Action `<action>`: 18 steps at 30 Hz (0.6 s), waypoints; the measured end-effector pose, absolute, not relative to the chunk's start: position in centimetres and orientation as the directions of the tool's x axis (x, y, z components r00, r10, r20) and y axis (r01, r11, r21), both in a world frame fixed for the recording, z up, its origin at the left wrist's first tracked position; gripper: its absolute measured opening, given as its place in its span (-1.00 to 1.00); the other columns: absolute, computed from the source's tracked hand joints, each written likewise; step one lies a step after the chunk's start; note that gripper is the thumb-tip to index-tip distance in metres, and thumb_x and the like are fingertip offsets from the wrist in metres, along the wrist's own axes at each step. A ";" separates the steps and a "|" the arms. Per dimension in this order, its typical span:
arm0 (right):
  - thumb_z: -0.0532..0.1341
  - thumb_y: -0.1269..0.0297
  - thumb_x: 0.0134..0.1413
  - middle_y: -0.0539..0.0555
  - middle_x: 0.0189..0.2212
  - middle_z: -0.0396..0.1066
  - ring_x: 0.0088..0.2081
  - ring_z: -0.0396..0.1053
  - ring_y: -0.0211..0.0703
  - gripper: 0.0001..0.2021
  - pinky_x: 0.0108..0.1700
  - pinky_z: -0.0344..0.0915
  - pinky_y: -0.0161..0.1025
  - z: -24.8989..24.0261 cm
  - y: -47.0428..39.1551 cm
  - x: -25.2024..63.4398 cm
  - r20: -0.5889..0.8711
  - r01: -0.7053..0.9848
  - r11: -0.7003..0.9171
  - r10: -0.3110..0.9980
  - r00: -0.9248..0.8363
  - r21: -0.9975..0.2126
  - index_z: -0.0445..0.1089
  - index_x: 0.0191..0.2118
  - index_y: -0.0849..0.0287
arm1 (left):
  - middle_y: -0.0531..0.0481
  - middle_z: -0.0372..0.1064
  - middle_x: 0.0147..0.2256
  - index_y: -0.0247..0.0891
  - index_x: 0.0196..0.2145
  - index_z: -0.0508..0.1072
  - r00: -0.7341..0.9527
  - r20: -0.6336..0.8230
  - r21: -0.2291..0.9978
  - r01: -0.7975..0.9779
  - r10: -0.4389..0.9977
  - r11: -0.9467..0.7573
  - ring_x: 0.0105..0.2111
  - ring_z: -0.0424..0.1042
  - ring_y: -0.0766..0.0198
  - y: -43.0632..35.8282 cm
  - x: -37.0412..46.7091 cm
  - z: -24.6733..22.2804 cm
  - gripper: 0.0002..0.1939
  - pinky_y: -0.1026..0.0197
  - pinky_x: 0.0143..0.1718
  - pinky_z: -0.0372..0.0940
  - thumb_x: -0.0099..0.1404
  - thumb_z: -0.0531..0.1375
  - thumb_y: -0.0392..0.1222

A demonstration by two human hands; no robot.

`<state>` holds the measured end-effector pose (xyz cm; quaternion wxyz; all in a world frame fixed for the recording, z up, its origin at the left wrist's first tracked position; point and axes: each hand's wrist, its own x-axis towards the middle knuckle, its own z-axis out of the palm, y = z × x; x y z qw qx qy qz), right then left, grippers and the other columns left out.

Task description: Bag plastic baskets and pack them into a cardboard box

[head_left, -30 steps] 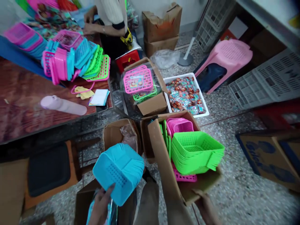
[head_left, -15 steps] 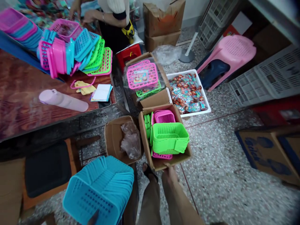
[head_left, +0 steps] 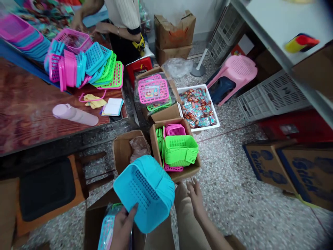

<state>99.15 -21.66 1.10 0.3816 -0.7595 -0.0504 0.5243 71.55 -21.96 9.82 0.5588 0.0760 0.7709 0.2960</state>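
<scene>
My left hand [head_left: 125, 222] grips the rim of a stack of nested blue plastic baskets [head_left: 145, 194], tilted in front of my legs. With its fingers apart, my right hand [head_left: 194, 194] hangs just below the near side of a cardboard box [head_left: 186, 176] and holds nothing. Inside that box lie green baskets [head_left: 180, 151], pink baskets [head_left: 175, 130] and green handles [head_left: 159, 139]. Beneath my left hand stands another box [head_left: 91, 222] containing packed blue items [head_left: 106, 231]. A smaller open carton [head_left: 120, 149] with clear plastic sits behind the blue stack.
On the wooden table [head_left: 26, 121] are stacked coloured baskets [head_left: 70, 69] and a pink bottle [head_left: 75, 114]. A co-worker's arm [head_left: 111, 29] is at the far side. A white tray of wrapped packets [head_left: 217, 125], a pink stool [head_left: 240, 66] and cartons [head_left: 262, 166] stand on the floor.
The blue basket stack has been lifted and moved right, toward the middle, by my left hand. My right hand has let go of the cardboard box's near edge and opened.
</scene>
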 end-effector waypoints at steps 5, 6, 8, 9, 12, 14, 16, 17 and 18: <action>0.29 -0.02 0.07 0.10 0.24 0.27 0.25 0.23 0.01 -0.39 0.24 0.26 -0.08 10.6 -19.2 99.9 -0.666 -0.167 -0.645 0.727 0.169 -0.746 0.28 0.22 0.00 | -0.11 0.59 -0.28 -0.29 -0.23 0.56 -0.287 -0.809 0.581 -0.261 0.512 0.771 -0.24 0.53 -0.02 -19.7 76.2 11.3 -0.43 0.08 -0.18 0.44 -0.14 0.44 0.14; 0.29 -0.02 0.07 0.11 0.24 0.27 0.25 0.22 0.03 -0.40 0.24 0.26 -0.06 11.8 -18.5 100.3 -0.660 -0.136 -0.646 0.737 0.144 -0.751 0.29 0.22 0.01 | -0.11 0.59 -0.28 -0.30 -0.23 0.56 -0.289 -0.797 0.599 -0.262 0.531 0.757 -0.25 0.53 0.00 -19.1 77.2 11.4 -0.44 0.10 -0.19 0.43 -0.13 0.43 0.12; 0.29 -0.05 0.05 0.13 0.24 0.27 0.26 0.21 0.08 -0.38 0.25 0.25 -0.01 13.2 -16.8 101.2 -0.653 -0.081 -0.649 0.743 0.149 -0.757 0.31 0.21 0.04 | -0.11 0.58 -0.32 -0.31 -0.27 0.56 -0.297 -0.767 0.638 -0.260 0.568 0.725 -0.31 0.50 0.05 -17.7 79.3 11.5 -0.48 0.13 -0.22 0.40 -0.13 0.42 0.09; 0.29 -0.07 0.03 0.14 0.24 0.26 0.27 0.19 0.10 -0.37 0.26 0.24 0.01 13.6 -16.0 101.7 -0.636 -0.057 -0.636 0.755 0.161 -0.769 0.32 0.21 0.06 | -0.10 0.58 -0.35 -0.32 -0.30 0.55 -0.297 -0.758 0.650 -0.268 0.581 0.711 -0.34 0.49 0.07 -17.0 80.4 11.5 -0.51 0.14 -0.25 0.39 -0.12 0.41 0.08; 0.34 -0.06 -0.08 0.18 0.30 0.17 0.28 0.17 0.15 -0.24 0.18 0.31 0.00 14.1 -13.3 103.5 -0.553 0.029 -0.564 0.818 0.156 -0.825 0.23 0.26 0.08 | -0.10 0.55 -0.40 -0.31 -0.36 0.53 -0.289 -0.747 0.665 -0.323 0.599 0.673 -0.40 0.46 0.11 -14.8 84.1 11.6 -0.60 0.14 -0.30 0.37 -0.10 0.37 0.04; 0.40 -0.03 -0.18 0.23 0.31 0.11 0.24 0.20 0.20 -0.08 0.07 0.40 -0.01 13.8 -11.6 104.8 -0.508 0.114 -0.533 0.840 0.188 -0.838 0.10 0.33 0.08 | -0.10 0.54 -0.41 -0.29 -0.39 0.52 -0.299 -0.721 0.692 -0.361 0.625 0.626 -0.41 0.45 0.12 -13.2 86.7 11.6 -0.66 0.15 -0.31 0.36 -0.07 0.34 0.01; 0.40 -0.03 -0.23 0.29 0.29 0.11 0.20 0.24 0.24 0.04 0.07 0.37 0.06 13.0 -9.8 106.2 -0.463 0.199 -0.509 0.854 0.236 -0.837 -0.04 0.37 0.12 | -0.08 0.53 -0.40 -0.28 -0.37 0.52 -0.334 -0.681 0.731 -0.374 0.652 0.571 -0.39 0.45 0.14 -11.3 89.1 11.5 -0.71 0.17 -0.31 0.35 -0.04 0.29 -0.05; 0.38 -0.05 -0.24 0.32 0.28 0.13 0.19 0.24 0.26 0.06 0.12 0.32 0.11 12.4 -8.8 107.0 -0.433 0.232 -0.488 0.866 0.249 -0.842 -0.06 0.38 0.15 | -0.07 0.52 -0.42 -0.29 -0.38 0.51 -0.355 -0.667 0.744 -0.364 0.655 0.561 -0.40 0.44 0.15 -10.3 90.1 11.3 -0.74 0.18 -0.32 0.34 -0.02 0.26 -0.08; 0.36 -0.08 -0.24 0.33 0.26 0.15 0.18 0.24 0.27 0.05 0.16 0.26 0.15 11.8 -7.7 107.8 -0.403 0.252 -0.461 0.881 0.249 -0.851 -0.05 0.37 0.18 | -0.06 0.51 -0.44 -0.30 -0.40 0.51 -0.377 -0.653 0.757 -0.349 0.657 0.553 -0.42 0.43 0.17 -9.2 91.1 11.1 -0.77 0.19 -0.34 0.33 -0.01 0.23 -0.11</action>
